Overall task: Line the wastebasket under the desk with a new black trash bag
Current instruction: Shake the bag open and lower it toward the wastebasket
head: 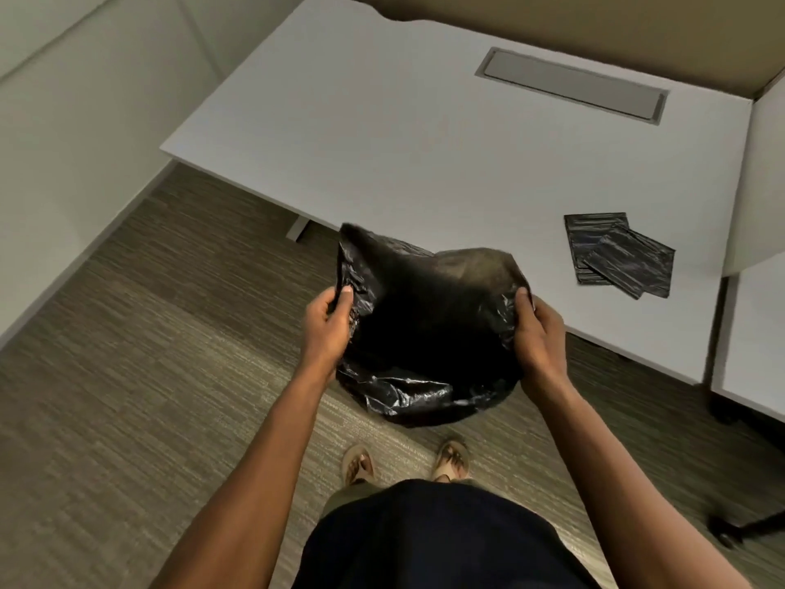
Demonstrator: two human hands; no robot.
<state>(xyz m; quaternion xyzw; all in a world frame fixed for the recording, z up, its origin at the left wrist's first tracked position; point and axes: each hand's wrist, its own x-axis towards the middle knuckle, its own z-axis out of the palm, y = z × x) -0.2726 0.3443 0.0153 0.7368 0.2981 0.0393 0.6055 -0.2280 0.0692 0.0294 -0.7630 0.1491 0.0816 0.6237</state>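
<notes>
Carpet fills the lower left, and the white desk (pixel 424 133) spans the upper frame, two folded spare bags (pixel 618 255) at its right edge. At centre hangs the black trash bag (pixel 424 333), mouth spread. My left hand (pixel 327 329) and right hand (pixel 541 340) pinch opposite rims. No wastebasket visible. I'd say keep the mouth wide before lowering.

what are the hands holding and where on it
Both hold the opened black trash bag by its mouth rim: the left hand pinches the left edge, the right hand the right edge.
</notes>
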